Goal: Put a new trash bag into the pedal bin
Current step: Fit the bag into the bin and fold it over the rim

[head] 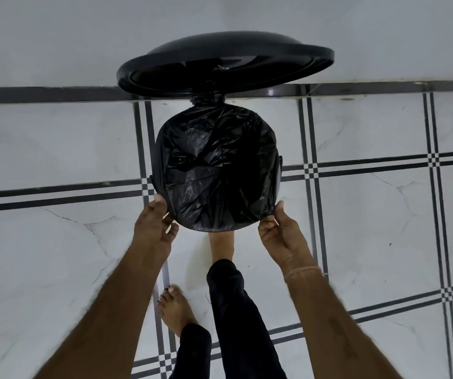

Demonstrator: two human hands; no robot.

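Observation:
A round black pedal bin (279, 170) stands on the floor against the wall, its lid (225, 68) raised. A crinkled black trash bag (217, 170) lines the bin and is folded over the rim all round. My left hand (155, 222) pinches the bag's edge at the near left of the rim. My right hand (280, 231) pinches the bag's edge at the near right. My right foot (221, 246) reaches under the bin's front, where the pedal is hidden.
White marble-look floor tiles with black stripe borders (356, 165) spread all round the bin. A pale wall (56, 36) rises behind it above a dark skirting line (56, 94). My left foot (174, 310) stands on the floor behind the right one.

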